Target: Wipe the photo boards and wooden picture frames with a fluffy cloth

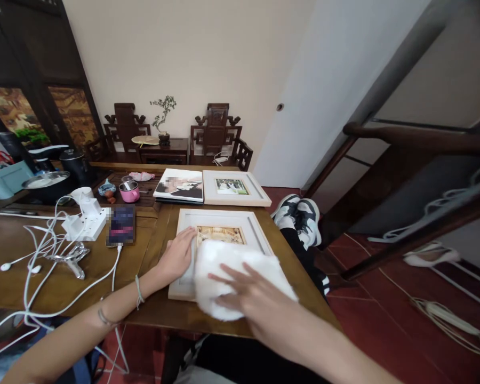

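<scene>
A light wood picture frame [221, 216] lies flat on the table in front of me, with a wide white border around a golden picture [214, 232]. My left hand [180, 256] rests on its left side, fingers stretched out and the tips near the picture's edge. Over the near right part of the frame lies a white fluffy cloth [212, 256], its edges somewhat blurred. My right hand [246, 290] presses down on the cloth from above with fingers and thumb spread. The cloth hides the frame's near right corner and part of the golden picture.
Behind are another frame [260, 198] and an album [180, 184]. Leftward lie a phone [120, 226] on its cable, a white power strip [90, 224], tangled white cables and a pink cup [130, 192]. A person's shoes [304, 216] show beyond the table's right edge.
</scene>
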The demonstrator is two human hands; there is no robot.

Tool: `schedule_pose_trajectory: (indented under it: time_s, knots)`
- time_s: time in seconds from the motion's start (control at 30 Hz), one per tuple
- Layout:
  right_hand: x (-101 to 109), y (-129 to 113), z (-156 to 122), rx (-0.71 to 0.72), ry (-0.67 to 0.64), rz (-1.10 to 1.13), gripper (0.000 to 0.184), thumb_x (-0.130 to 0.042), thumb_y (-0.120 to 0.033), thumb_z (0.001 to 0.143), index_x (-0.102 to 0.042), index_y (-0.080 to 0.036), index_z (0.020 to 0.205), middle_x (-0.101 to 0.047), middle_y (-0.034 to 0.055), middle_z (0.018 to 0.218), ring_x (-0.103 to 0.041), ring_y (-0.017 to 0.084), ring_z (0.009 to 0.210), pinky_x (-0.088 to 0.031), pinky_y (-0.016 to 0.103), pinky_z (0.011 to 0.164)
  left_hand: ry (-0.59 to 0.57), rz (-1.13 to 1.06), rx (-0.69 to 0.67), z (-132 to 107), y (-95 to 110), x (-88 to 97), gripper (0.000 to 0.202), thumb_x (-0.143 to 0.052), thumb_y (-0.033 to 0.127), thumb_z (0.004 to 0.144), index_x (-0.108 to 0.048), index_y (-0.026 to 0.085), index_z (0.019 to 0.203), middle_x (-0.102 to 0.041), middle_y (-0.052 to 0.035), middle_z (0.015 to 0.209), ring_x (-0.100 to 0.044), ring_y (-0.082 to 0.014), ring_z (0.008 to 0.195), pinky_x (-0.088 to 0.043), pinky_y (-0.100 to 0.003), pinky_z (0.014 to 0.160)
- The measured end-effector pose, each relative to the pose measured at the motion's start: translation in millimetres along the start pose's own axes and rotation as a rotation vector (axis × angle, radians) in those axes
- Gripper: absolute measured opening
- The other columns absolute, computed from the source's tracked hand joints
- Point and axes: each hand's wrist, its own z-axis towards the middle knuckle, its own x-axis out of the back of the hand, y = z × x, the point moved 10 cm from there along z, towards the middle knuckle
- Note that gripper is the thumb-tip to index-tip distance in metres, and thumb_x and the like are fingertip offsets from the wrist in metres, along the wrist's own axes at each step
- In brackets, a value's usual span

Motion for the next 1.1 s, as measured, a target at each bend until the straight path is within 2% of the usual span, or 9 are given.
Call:
schedule_pose_trajectory:
  time_s: [0.07,0.17,0.4,0.53,0.63,0.73,0.9,1.0,1.1]
  knots:
    - [-6.6,-15.7,15.7,0.052,0.034,0.019,0.08,-0.04,0.007,0.06,-0.06,-0.022,0.132,-0.034,0.005,0.154,-0.016,0.032,0.145,-0.015,0.065,0.114,-0.003,0.007,-0.004,0.4,-0.8,0.7,0.047,-0.036,0.006,0.089,-0.052,0.015,0.132,-0.051,-0.0123,0.143,-0.043,-0.023,0.137,-0.035,-0.048,0.114]
    - [-12.6,-9.0,15.1,0.012,0.046,0.05,0.076,-0.04,0.007,0.061,-0.063,-0.02,0.129,-0.038,0.0066,0.153,-0.018,0.029,0.145,-0.012,0.062,0.116,0.007,0.014,-0.026,0.6,-1.9,1.4,0.05,-0.036,0.003,0.087,-0.051,0.015,0.133,-0.052,-0.0122,0.142,-0.044,-0.0223,0.136,-0.036,-0.047,0.114]
    - [-14.2,73.7,-71.8,-0.131,0.142,0.004,0.063,-0.043,0.001,0.058,-0.074,-0.026,0.105,-0.058,0.0066,0.137,-0.039,0.031,0.137,-0.018,0.066,0.113,-0.033,0.034,-0.039,1.8,3.1,-1.1,0.046,-0.036,0.006,0.09,-0.055,0.013,0.131,-0.05,-0.0117,0.144,-0.043,-0.0231,0.137,-0.034,-0.046,0.115]
    - [-3.8,127.4,-92.3,-0.222,0.268,-0.082,0.061,-0.041,-0.001,0.065,-0.071,-0.026,0.112,-0.054,0.0079,0.141,-0.049,0.03,0.13,-0.038,0.054,0.108,-0.055,0.051,-0.035,2.3,10.4,0.3,0.041,-0.038,0.013,0.094,-0.056,0.012,0.131,-0.049,-0.0124,0.144,-0.042,-0.0242,0.138,-0.034,-0.047,0.115]
    - [29.0,150.2,-60.7,-0.34,0.416,-0.153,0.068,-0.039,0.002,0.066,-0.063,-0.018,0.126,-0.059,0.0143,0.135,-0.055,0.032,0.124,-0.05,0.047,0.096,-0.039,0.05,-0.04,2.4,10.6,1.2,0.039,-0.039,0.014,0.095,-0.057,0.014,0.13,-0.051,-0.0118,0.143,-0.043,-0.0242,0.137,-0.034,-0.047,0.115]
    - [66.2,125.3,6.1,-0.232,0.568,-0.236,0.061,-0.041,0.005,0.068,-0.065,-0.013,0.121,-0.049,0.0157,0.145,-0.034,0.031,0.14,-0.038,0.05,0.108,-0.015,0.041,-0.053,2.6,6.4,0.7,0.04,-0.038,0.012,0.094,-0.057,0.014,0.129,-0.052,-0.0125,0.142,-0.044,-0.0238,0.136,-0.035,-0.047,0.115]
    - [53.6,76.1,120.2,-0.03,0.324,-0.391,0.049,-0.056,-0.005,0.081,-0.063,-0.023,0.126,-0.035,0.0053,0.154,-0.015,0.034,0.146,-0.015,0.066,0.113,0.01,0.022,-0.083,4.0,0.8,-0.1,0.051,-0.037,-0.001,0.084,-0.057,0.013,0.129,-0.055,-0.0137,0.139,-0.047,-0.0236,0.133,-0.037,-0.046,0.113]
    - [35.4,91.2,135.2,-0.101,0.207,-0.4,0.05,-0.055,-0.003,0.082,-0.064,-0.026,0.125,-0.036,0.003,0.153,-0.02,0.033,0.145,-0.018,0.066,0.112,0.026,0.002,-0.081,4.2,-1.6,-0.2,0.06,-0.035,-0.007,0.079,-0.058,0.015,0.129,-0.056,-0.0113,0.138,-0.048,-0.0225,0.133,-0.036,-0.046,0.114]
    - [32.9,124.6,109.2,-0.186,0.189,-0.401,0.058,-0.047,0.006,0.079,-0.066,-0.027,0.122,-0.04,0.0012,0.151,-0.024,0.034,0.143,-0.022,0.069,0.109,0.022,-0.007,-0.074,3.2,-3.8,-3.1,0.063,-0.034,-0.009,0.077,-0.058,0.016,0.129,-0.054,-0.0102,0.141,-0.046,-0.0222,0.134,-0.035,-0.047,0.115]
